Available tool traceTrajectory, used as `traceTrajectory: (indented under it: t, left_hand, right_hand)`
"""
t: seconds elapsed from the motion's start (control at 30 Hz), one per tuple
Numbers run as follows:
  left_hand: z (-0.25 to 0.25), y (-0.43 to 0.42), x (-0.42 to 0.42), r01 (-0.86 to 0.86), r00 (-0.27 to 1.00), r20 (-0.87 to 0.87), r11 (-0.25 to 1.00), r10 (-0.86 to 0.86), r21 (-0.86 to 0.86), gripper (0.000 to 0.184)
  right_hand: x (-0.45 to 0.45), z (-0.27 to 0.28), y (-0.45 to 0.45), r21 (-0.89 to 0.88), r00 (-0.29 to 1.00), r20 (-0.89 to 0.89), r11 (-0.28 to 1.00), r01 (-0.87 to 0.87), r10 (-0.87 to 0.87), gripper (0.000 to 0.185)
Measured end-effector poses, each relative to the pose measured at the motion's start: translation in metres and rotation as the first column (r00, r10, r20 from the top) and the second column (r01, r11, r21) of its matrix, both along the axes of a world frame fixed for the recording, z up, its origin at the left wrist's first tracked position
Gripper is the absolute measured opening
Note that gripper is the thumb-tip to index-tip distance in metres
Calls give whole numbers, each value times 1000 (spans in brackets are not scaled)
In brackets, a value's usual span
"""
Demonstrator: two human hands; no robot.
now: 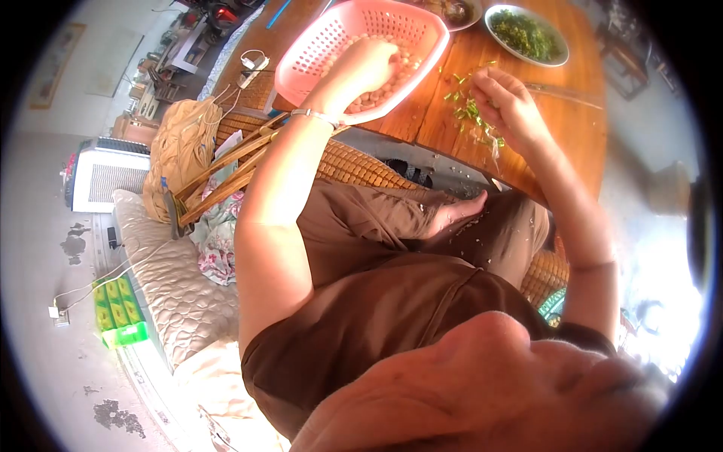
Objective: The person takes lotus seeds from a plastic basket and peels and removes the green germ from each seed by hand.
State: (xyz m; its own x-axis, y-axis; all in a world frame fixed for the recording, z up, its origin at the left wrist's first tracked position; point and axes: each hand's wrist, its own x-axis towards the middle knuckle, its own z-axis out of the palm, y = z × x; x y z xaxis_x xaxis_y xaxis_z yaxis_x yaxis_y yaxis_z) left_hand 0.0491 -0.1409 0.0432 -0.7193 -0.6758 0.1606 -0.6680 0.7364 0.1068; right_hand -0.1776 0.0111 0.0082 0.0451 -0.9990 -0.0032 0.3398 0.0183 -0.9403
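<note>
My left hand (367, 66), with a bracelet at the wrist, reaches into a pink perforated plastic basket (305, 66). Its fingers curl down among small, pale, roundish pieces that look like shelled peanuts (369, 99); whatever is between the fingertips is hidden. Over the wooden table (433, 113), my right hand (510, 109) has thumb and fingers drawn together in a pinch, and what they hold is too small to make out. Chopped green bits (465, 109) lie scattered beside and below the right fingers.
Behind the right hand stands a white bowl of chopped greens (527, 36), with another bowl (459, 13) partly cut off at the top. A power strip (252, 69) with cables lies left of the basket. A tan bag (181, 151) and wooden poles (233, 162) are near my left arm.
</note>
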Motion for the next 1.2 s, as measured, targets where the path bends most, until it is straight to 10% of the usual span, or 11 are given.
traceTrajectory:
  t: [0.17, 0.27, 0.33, 0.53, 0.73, 1.2]
  left_hand:
    - [12, 5, 3, 1, 999, -53, 994, 5, 105, 23]
    - [24, 25, 5, 90, 898, -436, 946, 59, 313, 20]
    - [46, 65, 0, 447, 576, -781, 707, 242, 549, 18]
    - [9, 125, -17, 796, 311, -866, 391, 392, 462, 23]
    - [-30, 141, -37, 786, 129, -785, 420, 606, 453, 15]
    - [-35, 146, -45, 618, 70, -874, 667, 481, 416, 13]
  right_hand:
    - [3, 13, 6, 16, 1000, 0, 1000, 1, -1, 19]
    - [1, 14, 8, 37, 1000, -15, 999, 19, -18, 18]
    - [1, 12, 7, -17, 999, -34, 999, -34, 33, 19]
    - [9, 17, 15, -139, 992, -124, 990, 12, -29, 18]
    - [7, 18, 18, -185, 992, -108, 980, -77, 57, 16]
    - [13, 22, 22, -263, 977, -214, 962, -78, 20, 16]
